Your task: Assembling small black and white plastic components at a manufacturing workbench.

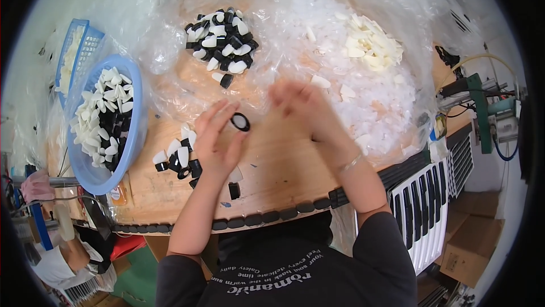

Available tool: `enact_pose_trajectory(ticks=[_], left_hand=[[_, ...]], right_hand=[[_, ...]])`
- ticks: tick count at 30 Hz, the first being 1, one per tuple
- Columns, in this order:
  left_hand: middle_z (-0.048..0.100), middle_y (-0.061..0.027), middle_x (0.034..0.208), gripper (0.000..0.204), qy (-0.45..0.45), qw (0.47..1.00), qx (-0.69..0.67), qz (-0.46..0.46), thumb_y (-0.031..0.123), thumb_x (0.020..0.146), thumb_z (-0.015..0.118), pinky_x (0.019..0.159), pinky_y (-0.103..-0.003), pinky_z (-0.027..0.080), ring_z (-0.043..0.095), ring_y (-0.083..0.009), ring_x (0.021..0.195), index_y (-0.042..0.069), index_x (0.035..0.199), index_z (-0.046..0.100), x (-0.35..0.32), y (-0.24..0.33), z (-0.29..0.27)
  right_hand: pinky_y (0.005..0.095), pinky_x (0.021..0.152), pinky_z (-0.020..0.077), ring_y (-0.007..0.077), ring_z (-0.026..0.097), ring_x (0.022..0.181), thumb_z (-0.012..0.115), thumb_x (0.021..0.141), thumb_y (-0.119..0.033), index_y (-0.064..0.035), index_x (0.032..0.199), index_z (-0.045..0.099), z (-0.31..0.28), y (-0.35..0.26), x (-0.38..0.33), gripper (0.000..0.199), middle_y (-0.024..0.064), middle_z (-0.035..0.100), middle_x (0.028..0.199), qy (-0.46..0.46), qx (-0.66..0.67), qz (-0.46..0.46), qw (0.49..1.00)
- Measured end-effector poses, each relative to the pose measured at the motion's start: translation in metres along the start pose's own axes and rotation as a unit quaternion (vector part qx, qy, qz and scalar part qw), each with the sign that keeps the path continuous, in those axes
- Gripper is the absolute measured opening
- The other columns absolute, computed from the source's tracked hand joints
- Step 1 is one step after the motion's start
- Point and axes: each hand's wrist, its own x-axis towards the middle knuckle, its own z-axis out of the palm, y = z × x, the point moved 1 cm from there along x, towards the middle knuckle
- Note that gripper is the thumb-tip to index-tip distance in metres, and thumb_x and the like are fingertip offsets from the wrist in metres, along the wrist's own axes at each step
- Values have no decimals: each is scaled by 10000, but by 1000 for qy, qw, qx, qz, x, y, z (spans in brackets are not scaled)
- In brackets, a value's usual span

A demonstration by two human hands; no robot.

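Between the thumb and fingers of my left hand (pixel 218 139) is a round black cap (pixel 240 122) with a white centre, its face turned up. My right hand (pixel 301 105) hovers over the table to the right of it, smeared by motion, so its fingers and anything in them do not show clearly. Beside my left wrist lies a small group of black caps with white tapered pieces (pixel 180 156). One loose black cap (pixel 234 190) stands closer to the table's front edge. Farther off is a larger pile of black caps with white pieces (pixel 224 40).
A blue oval basin (pixel 139 131) at the left holds white and black parts, with a blue basket (pixel 63 68) behind it. Cream-coloured pieces (pixel 374 46) lie on clear plastic sheeting (pixel 272 0) over a spread of small white bits (pixel 386 119). A green-framed device (pixel 482 114) stands right.
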Motion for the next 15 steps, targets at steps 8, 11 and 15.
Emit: enact_pose_trajectory(ticks=[8, 11, 15], left_hand=[[512, -153, 1276, 533, -20, 998, -62, 16, -125, 698, 702, 981, -321, 474, 529, -243, 1190, -2, 1201, 575, 2, -8, -1], [499, -155, 1284, 547, -21, 997, -71, 11, -124, 689, 708, 979, -319, 477, 536, -239, 1182, -3, 1205, 576, 3, -8, -3], [575, -148, 1207, 515, -6, 995, -94, 32, -115, 663, 726, 932, -331, 485, 566, -244, 1115, -8, 1151, 598, 6, -5, -4]], right_hand=[[393, 688, 521, 294, 646, 782, 645, 764, -72, -30, 888, 705, -128, 28, 100, 143, 171, 652, 871, 203, -589, -165, 764], [426, 720, 524, 329, 640, 814, 632, 741, -46, -37, 864, 706, -118, 30, 103, 144, 164, 654, 902, 175, -666, -77, 721], [390, 658, 520, 296, 644, 723, 651, 764, -76, -39, 812, 688, -104, 14, 87, 71, 137, 671, 842, 229, -624, -121, 737]])
